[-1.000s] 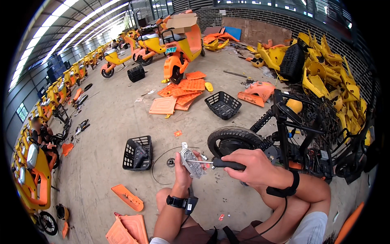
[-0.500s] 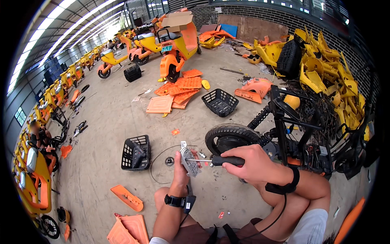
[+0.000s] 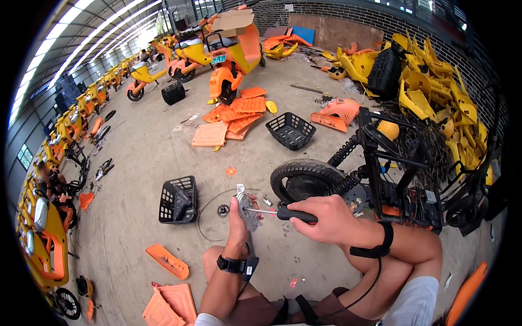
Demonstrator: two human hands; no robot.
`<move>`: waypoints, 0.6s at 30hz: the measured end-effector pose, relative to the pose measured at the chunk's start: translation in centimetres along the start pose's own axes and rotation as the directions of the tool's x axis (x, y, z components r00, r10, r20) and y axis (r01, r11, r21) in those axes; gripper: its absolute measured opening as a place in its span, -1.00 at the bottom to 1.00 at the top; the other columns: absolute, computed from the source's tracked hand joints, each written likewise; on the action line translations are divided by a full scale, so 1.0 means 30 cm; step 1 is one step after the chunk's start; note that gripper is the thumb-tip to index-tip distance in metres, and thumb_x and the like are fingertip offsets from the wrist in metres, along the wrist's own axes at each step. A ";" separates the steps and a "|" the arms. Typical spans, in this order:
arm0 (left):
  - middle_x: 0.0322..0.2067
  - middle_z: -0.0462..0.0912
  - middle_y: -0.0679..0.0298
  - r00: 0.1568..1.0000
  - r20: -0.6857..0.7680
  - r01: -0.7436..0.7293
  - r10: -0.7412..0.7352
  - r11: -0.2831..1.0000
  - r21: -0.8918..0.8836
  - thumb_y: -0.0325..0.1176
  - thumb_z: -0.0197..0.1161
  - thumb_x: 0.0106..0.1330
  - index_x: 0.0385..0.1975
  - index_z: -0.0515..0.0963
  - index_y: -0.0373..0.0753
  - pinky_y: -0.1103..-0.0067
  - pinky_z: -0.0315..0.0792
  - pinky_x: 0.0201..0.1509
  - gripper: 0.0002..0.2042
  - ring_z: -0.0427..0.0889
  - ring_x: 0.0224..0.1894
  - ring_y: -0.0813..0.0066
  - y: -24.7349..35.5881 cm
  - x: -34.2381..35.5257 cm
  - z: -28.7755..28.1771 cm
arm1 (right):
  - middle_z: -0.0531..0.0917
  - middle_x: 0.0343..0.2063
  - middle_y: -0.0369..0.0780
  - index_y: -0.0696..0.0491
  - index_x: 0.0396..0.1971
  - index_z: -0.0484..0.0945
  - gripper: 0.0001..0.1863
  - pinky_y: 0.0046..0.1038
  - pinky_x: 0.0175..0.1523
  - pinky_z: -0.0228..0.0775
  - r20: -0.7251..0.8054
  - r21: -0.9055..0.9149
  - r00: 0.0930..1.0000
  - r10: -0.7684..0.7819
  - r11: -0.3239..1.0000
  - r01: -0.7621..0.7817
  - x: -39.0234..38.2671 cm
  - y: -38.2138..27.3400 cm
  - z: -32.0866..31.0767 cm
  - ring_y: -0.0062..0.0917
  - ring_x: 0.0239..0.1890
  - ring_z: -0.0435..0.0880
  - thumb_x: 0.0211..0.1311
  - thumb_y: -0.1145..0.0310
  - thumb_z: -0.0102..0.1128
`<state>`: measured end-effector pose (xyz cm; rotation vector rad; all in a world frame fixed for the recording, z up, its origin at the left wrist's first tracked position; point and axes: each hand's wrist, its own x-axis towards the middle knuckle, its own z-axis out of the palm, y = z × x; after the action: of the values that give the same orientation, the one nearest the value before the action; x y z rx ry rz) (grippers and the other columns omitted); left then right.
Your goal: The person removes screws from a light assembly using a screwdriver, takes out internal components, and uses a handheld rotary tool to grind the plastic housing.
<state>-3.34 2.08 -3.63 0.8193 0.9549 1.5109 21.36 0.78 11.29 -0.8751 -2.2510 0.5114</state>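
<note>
My left hand [image 3: 237,225] is closed round a silver-grey metal part [image 3: 249,213] with a clear-looking face and a small bracket on top, held upright in front of my knees. A screwdriver with a black handle [image 3: 297,215] is gripped in my right hand [image 3: 330,218], its shaft lying level and pointing left. The tip meets the face of the part; exactly what it touches is too small to make out. On the floor just left of the part lies a small dark gear [image 3: 223,209], near a thin loose cable [image 3: 199,221].
A black scooter frame with its wheel [image 3: 304,182] lies close on my right. Two black baskets [image 3: 179,200] [image 3: 291,131] stand ahead. Orange panels [image 3: 210,135] and yellow body parts [image 3: 416,89] are piled beyond. Scooters [image 3: 231,65] stand far off, and a person [image 3: 48,179] sits at left.
The view has shifted slightly, so the scene sits a little farther left. Both hands keep their holds, with the screwdriver tip still against the part.
</note>
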 end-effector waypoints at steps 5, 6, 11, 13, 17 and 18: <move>-0.50 0.51 0.23 0.996 -0.054 -0.066 0.068 0.997 0.044 0.36 -0.31 0.43 -0.12 0.45 -0.28 0.46 0.56 -0.38 -0.29 0.58 -0.50 0.42 -0.002 -0.002 -0.014 | 0.74 -0.44 -0.11 0.11 -0.15 0.72 -0.68 -0.44 -0.32 0.56 0.090 0.146 0.974 0.208 0.965 -0.219 0.015 -0.009 -0.001 -0.36 -0.47 0.75 0.11 0.29 0.37; -0.50 0.52 0.23 0.995 -0.063 -0.080 0.083 0.996 0.049 0.35 -0.31 0.43 -0.12 0.44 -0.28 0.46 0.55 -0.39 -0.29 0.58 -0.50 0.42 -0.003 -0.003 -0.018 | 0.74 -0.45 -0.10 0.11 -0.15 0.72 -0.68 -0.42 -0.29 0.57 0.106 0.165 0.966 0.235 0.954 -0.250 0.019 -0.012 -0.001 -0.34 -0.47 0.75 0.11 0.27 0.35; -0.46 0.54 0.22 0.988 -0.056 -0.138 0.142 0.988 0.062 0.36 -0.30 0.43 -0.11 0.45 -0.28 0.42 0.58 -0.35 -0.29 0.59 -0.43 0.39 0.003 0.002 -0.030 | 0.73 -0.49 -0.12 0.09 -0.14 0.72 -0.65 -0.41 -0.23 0.57 0.224 0.329 0.892 0.392 0.831 -0.448 0.020 0.022 0.005 -0.37 -0.47 0.75 0.11 0.21 0.31; -0.44 0.55 0.20 0.993 -0.016 -0.116 0.115 0.992 -0.048 0.37 -0.30 0.42 -0.11 0.45 -0.28 0.38 0.60 -0.34 -0.28 0.60 -0.40 0.36 0.012 0.000 -0.025 | 0.73 -0.50 -0.12 0.07 -0.14 0.73 -0.64 -0.39 -0.25 0.57 0.173 0.286 0.931 0.321 0.888 -0.359 0.022 0.023 0.001 -0.35 -0.47 0.75 0.10 0.20 0.32; -0.43 0.56 0.11 1.000 -0.002 0.002 -0.003 0.954 -0.299 0.45 -0.29 0.37 -0.15 0.46 -0.28 0.24 0.57 -0.31 -0.23 0.61 -0.38 0.18 0.039 -0.002 0.002 | 0.73 -0.50 -0.12 0.04 -0.15 0.74 -0.65 -0.35 -0.28 0.57 0.075 0.062 0.994 0.083 0.994 -0.087 0.022 -0.001 -0.038 -0.28 -0.47 0.73 0.09 0.19 0.34; -0.43 0.56 0.11 1.000 0.003 0.021 -0.022 0.936 -0.351 0.46 -0.28 0.36 -0.16 0.46 -0.27 0.22 0.56 -0.30 -0.23 0.61 -0.37 0.16 0.042 0.002 -0.003 | 0.74 -0.46 -0.12 0.05 -0.17 0.74 -0.66 -0.37 -0.27 0.58 0.106 0.047 0.990 0.090 0.994 -0.096 0.018 -0.003 -0.046 -0.28 -0.44 0.74 0.08 0.21 0.36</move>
<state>-3.97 2.04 -2.55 0.5469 0.6633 1.6029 21.98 1.26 12.56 -0.9499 -2.2872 0.6696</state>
